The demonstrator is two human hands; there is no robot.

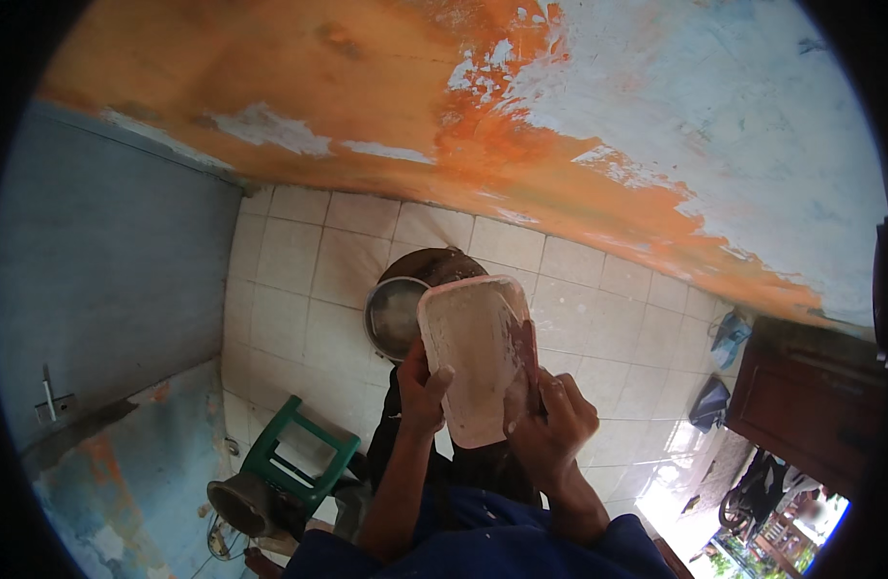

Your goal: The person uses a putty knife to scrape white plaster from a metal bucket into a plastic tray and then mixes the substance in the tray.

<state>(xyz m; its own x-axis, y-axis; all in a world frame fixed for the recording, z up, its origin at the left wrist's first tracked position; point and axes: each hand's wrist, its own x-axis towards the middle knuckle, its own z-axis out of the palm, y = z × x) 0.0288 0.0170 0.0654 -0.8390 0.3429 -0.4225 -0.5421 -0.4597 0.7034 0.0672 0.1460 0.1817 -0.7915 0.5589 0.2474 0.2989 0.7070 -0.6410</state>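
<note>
My left hand (pixel 424 394) grips the left side of a shallow rectangular plastic tray (pixel 473 362), its thumb over the rim. The tray is pinkish and coated inside with pale residue. At the tray's right edge, my right hand (pixel 556 416) is closed on a reddish-brown flat tool (pixel 529 354), whose exact kind I cannot tell. Its blade lies along the tray's inner right side, smeared with pale material. Beneath and behind the tray is a round pot (pixel 397 315) with greyish contents, beside a larger dark round vessel (pixel 433 262).
A green plastic stool (pixel 299 456) stands at lower left, near a dark bucket-like container (pixel 241 503). A patchy orange and white wall (pixel 415 87) rises ahead, a grey door (pixel 111 253) at left. Brown wooden furniture (pixel 799 398) and dark and blue bags are at right.
</note>
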